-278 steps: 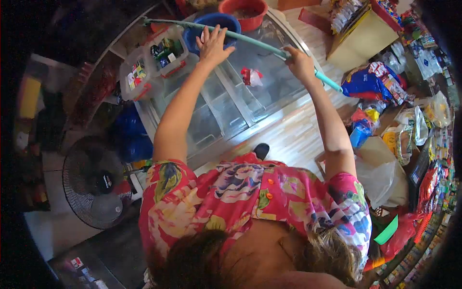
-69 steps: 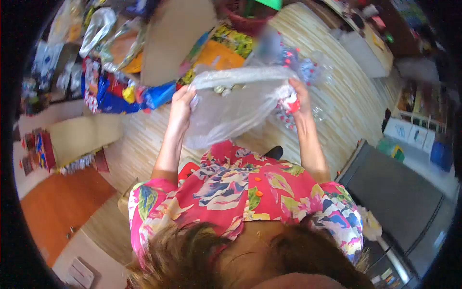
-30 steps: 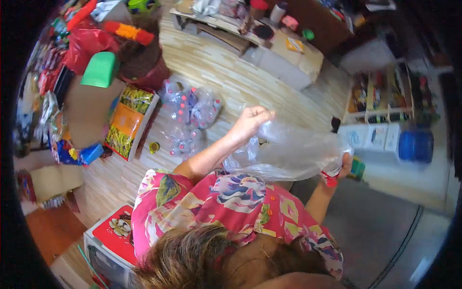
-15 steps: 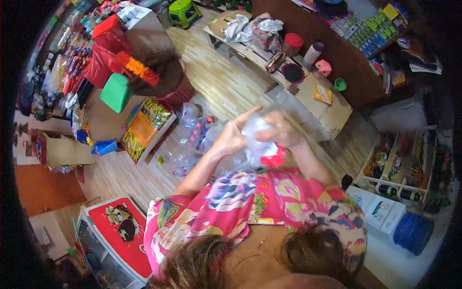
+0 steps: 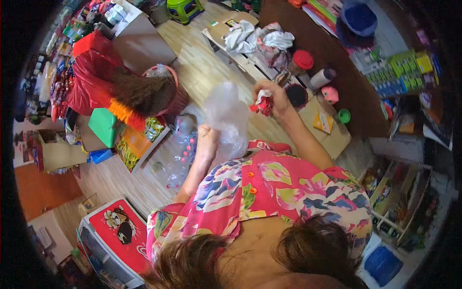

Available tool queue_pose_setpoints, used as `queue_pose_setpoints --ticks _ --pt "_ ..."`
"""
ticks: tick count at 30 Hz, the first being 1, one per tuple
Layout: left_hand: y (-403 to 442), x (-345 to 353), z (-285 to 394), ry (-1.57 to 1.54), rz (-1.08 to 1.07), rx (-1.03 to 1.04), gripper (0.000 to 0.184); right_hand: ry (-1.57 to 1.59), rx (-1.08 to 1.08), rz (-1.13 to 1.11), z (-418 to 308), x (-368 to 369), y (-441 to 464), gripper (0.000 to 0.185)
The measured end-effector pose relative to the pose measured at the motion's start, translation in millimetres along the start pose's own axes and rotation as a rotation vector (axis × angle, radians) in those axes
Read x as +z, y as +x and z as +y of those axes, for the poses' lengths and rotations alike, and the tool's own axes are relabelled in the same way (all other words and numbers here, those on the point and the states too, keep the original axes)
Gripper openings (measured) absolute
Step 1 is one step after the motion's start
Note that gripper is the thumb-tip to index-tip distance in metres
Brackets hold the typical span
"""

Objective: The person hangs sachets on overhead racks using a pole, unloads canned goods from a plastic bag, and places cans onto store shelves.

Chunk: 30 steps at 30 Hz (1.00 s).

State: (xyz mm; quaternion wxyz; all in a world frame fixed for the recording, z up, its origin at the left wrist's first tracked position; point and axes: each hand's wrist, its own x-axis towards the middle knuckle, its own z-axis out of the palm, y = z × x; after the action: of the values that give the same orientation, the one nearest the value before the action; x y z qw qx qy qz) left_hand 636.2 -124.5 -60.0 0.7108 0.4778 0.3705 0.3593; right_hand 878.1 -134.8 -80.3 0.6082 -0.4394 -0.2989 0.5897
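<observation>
My left hand (image 5: 208,139) is closed on a clear plastic bottle (image 5: 227,108), which is blurred and held up in front of my chest. To the right of it, my right hand (image 5: 275,100) is closed around a crumpled red and white plastic wrapper (image 5: 264,103), apart from the bottle. Below and left of my left hand, several clear plastic bottles with red caps (image 5: 185,149) lie on the floor in what looks like a clear bag.
A low wooden bench (image 5: 332,130) holds cloths (image 5: 240,37), a red-lidded jar (image 5: 302,59) and a green cup (image 5: 343,115). At left stand a pink basket (image 5: 179,94), a broom (image 5: 139,91) and a carton (image 5: 154,142). A red-topped freezer (image 5: 120,236) is at lower left.
My hands have moved apart. The right one has gone up and right with the red and white wrapper, while the left keeps the bottle. The view has shifted slightly.
</observation>
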Motion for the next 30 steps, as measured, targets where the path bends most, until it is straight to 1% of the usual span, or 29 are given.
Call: queue_pose_setpoints --ticks 2,3,4,6,7,8,10,11,12,14,16,17,18,20,22,23,24,25,26,27,28,30 --pt "32 4 22 -0.011 0.088 0.051 0.021 0.095 -0.016 0.058 6 -33 39 0.025" --pt "46 7 35 -0.025 0.108 0.066 0.018 0.157 0.041 0.028 -3 -44 54 0.024" --pt "62 2 37 -0.029 0.111 0.083 0.017 0.138 0.023 0.042 -5 -51 66 0.022" --pt "84 -2 54 -0.006 0.207 0.156 0.017 0.089 -0.027 0.057 -12 -54 92 0.020" --pt "101 -5 56 0.016 0.228 0.146 0.018 0.105 -0.006 0.048 -14 -65 113 0.029" --pt "117 -4 60 0.006 0.283 0.173 0.018 0.143 0.019 0.038 -20 -76 132 0.033" --pt "144 -4 70 0.049 0.315 0.177 0.018 0.226 0.089 -0.002 -32 -86 168 0.041" --pt "159 -2 75 0.058 0.360 0.206 0.017 0.262 0.113 -0.080 -25 -108 195 0.050" --pt "171 2 79 0.069 0.403 0.236 0.017 0.231 0.138 -0.050 -36 -108 211 0.053" --pt "194 2 92 0.081 0.454 0.279 0.017 0.227 0.172 -0.143 -49 -110 239 0.052" --pt "224 3 104 0.079 0.481 0.333 0.017 0.124 0.129 -0.461 -68 -104 268 0.043" --pt "237 7 113 0.088 0.504 0.372 0.017 0.016 0.248 -0.547 -83 -100 275 0.032" --pt "253 3 119 0.122 0.515 0.389 0.018 -0.091 0.382 -0.588 -97 -89 279 0.030" --pt "282 1 134 0.155 0.594 0.434 0.016 -0.406 0.336 -0.742 -84 -88 293 0.030" --pt "307 -10 153 0.363 0.653 0.473 0.016 -0.591 0.356 -0.985 -91 -65 297 0.032" --pt "321 -5 161 0.279 0.696 0.461 0.015 -0.711 0.115 -1.129 -81 -62 303 0.031" --pt "336 0 169 0.192 0.741 0.453 0.014 -0.761 0.110 -1.140 -78 -57 308 0.029" --pt "352 4 178 0.105 0.785 0.449 0.014 -0.759 -0.021 -1.183 -67 -56 320 0.030" --pt "361 2 190 0.123 0.632 0.397 0.016 -0.566 -0.130 -1.143 -44 -63 336 0.030" --pt "369 -7 182 0.084 0.542 0.437 0.017 -0.559 -0.012 -1.097 -50 -63 341 0.028" --pt "389 -16 175 0.026 0.465 0.457 0.018 -0.389 0.139 -1.025 -47 -67 350 0.023" --pt "428 -32 178 0.018 0.415 0.439 0.018 -0.321 0.499 -0.778 -44 -75 379 0.022"
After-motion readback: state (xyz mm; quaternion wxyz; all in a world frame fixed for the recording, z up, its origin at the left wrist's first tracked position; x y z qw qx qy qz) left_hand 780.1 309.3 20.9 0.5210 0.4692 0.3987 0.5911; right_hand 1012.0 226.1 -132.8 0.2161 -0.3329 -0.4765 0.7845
